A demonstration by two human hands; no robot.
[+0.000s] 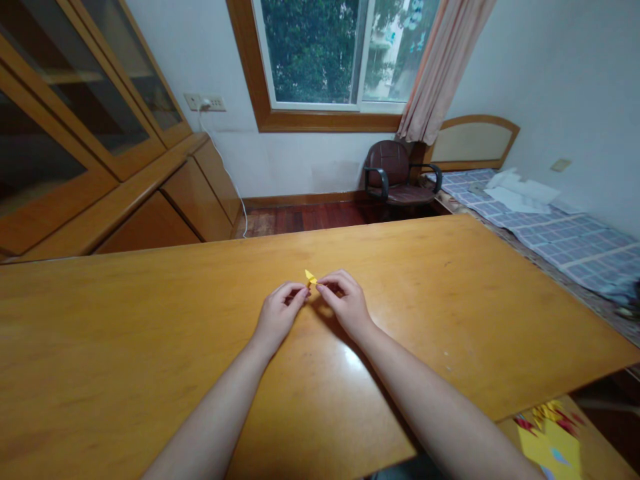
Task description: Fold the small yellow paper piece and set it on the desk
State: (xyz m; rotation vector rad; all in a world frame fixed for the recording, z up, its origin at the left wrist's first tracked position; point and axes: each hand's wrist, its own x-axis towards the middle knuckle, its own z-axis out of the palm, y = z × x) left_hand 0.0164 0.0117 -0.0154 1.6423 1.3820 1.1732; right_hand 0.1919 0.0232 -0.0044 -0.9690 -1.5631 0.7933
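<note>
A small yellow folded paper figure [311,276], which looks like origami with a pointed tip sticking up, is held just over the wooden table [150,347]. My left hand [283,311] pinches its lower left side between thumb and forefinger. From the other side, my right hand [349,305] pinches its right edge, fingers curled. Both sets of fingertips hide part of the paper, so its full shape cannot be made out.
Yellow paper sheets [550,447] and several red and yellow folded pieces [547,413] lie on a lower surface at bottom right. Beyond the table stand a brown armchair [393,170], a bed [560,233] and a wooden cabinet [165,200].
</note>
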